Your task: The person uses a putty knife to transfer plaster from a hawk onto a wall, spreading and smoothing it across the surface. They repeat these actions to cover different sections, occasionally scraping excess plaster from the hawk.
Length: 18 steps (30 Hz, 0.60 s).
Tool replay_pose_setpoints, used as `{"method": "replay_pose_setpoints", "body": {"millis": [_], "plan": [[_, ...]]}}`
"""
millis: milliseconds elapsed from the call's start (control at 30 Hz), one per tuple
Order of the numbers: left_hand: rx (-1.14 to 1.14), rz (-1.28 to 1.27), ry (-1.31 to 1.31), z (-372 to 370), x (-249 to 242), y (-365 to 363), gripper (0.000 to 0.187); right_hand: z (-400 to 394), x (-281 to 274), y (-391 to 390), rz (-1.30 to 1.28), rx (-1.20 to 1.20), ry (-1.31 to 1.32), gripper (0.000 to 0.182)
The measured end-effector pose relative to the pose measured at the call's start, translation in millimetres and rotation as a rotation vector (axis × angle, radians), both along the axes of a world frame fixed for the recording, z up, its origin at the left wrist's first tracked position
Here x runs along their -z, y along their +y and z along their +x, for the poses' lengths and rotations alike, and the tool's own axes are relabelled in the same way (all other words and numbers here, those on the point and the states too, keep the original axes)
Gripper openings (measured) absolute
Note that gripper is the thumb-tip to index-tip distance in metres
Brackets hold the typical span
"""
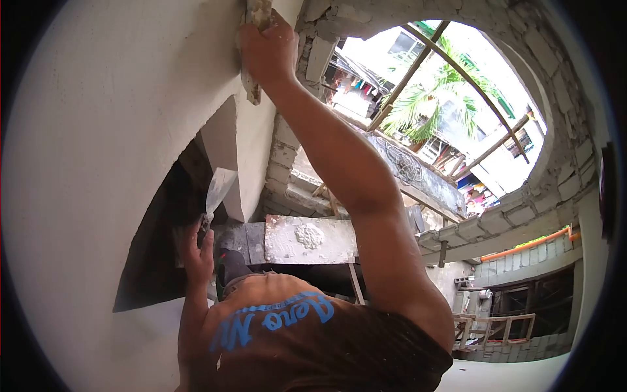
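Observation:
My right hand [269, 52] is raised high and wrapped round a long, narrow, plaster-crusted tool [251, 88], held upright at the edge of the pale wall [117, 98]. Lower on the left, my left hand [200, 253] grips the handle of a putty knife [219, 189], whose pale blade points up in front of a dark triangular opening [157, 242]. Beyond my chest lies a white-smeared board [281, 238] with a mound of wet plaster [309, 236] on it.
A white column edge [225, 153] borders the opening. Rough block walling [496, 222] surrounds a large round opening at the upper right, crossed by wooden poles [464, 72]. Past it are palm leaves and coiled wire. A wooden frame [493, 328] stands at the lower right.

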State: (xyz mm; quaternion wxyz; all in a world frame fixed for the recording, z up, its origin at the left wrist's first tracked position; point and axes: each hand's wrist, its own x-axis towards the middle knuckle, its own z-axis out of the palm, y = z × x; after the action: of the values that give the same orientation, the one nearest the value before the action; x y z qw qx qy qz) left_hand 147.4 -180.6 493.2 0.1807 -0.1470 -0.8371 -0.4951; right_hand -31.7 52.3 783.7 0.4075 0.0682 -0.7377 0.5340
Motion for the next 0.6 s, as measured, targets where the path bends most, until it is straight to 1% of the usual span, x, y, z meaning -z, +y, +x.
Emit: {"method": "replay_pose_setpoints", "body": {"millis": [33,67,133,167,233,267,333,367,400,467,500,533,567,600], "plan": [[0.009,0.017,-0.004,2.3,-6.9,4.6,0.035,7.6,3.0,-9.4,0.024,0.006,0.008,0.024],[0.014,0.011,-0.005,4.9,-8.0,8.7,0.035,6.2,13.8,-16.9,0.062,-0.009,0.124,0.025],[0.024,0.087,-0.025,4.9,-12.6,14.4,0.036,40.7,15.3,-22.4,0.071,-0.047,0.072,0.026],[0.033,0.067,-0.009,5.0,-8.3,15.4,0.036,53.9,20.0,-18.0,0.068,-0.107,0.042,0.026],[-0.01,0.304,-0.279,8.3,6.3,13.4,0.035,87.8,37.1,-4.7,0.039,-0.271,-0.001,0.025],[-0.011,0.286,-0.259,8.2,-1.4,13.4,0.035,108.1,50.0,4.5,0.019,-0.373,-0.016,0.026],[0.167,0.605,-0.581,12.4,-19.7,15.5,0.033,126.5,91.3,20.8,0.136,-0.544,0.312,0.038],[0.194,0.663,-0.595,11.3,-25.1,21.7,0.031,139.0,105.5,34.2,0.29,-0.542,0.36,0.046],[0.185,0.64,-0.589,9.3,-29.8,22.3,0.031,152.8,120.0,47.7,0.441,-0.533,0.402,0.055],[0.291,0.758,-0.765,2.5,-36.8,24.1,0.03,175.9,151.0,63.8,0.507,-0.552,0.396,0.056],[0.347,0.801,-0.787,-3.2,-38.8,24.6,0.03,184.5,164.2,73.6,0.584,-0.528,0.363,0.061],[0.343,0.774,-0.788,-6.6,-44.2,26.9,0.03,193.1,175.0,82.7,0.658,-0.502,0.327,0.067],[0.386,0.773,-0.785,-9.1,-55.6,34.0,0.031,201.3,182.9,89.2,0.688,-0.465,0.282,0.076],[0.431,0.771,-0.784,-11.8,-64.5,38.9,0.032,206.6,188.8,95.4,0.661,-0.453,0.288,0.076]]}}
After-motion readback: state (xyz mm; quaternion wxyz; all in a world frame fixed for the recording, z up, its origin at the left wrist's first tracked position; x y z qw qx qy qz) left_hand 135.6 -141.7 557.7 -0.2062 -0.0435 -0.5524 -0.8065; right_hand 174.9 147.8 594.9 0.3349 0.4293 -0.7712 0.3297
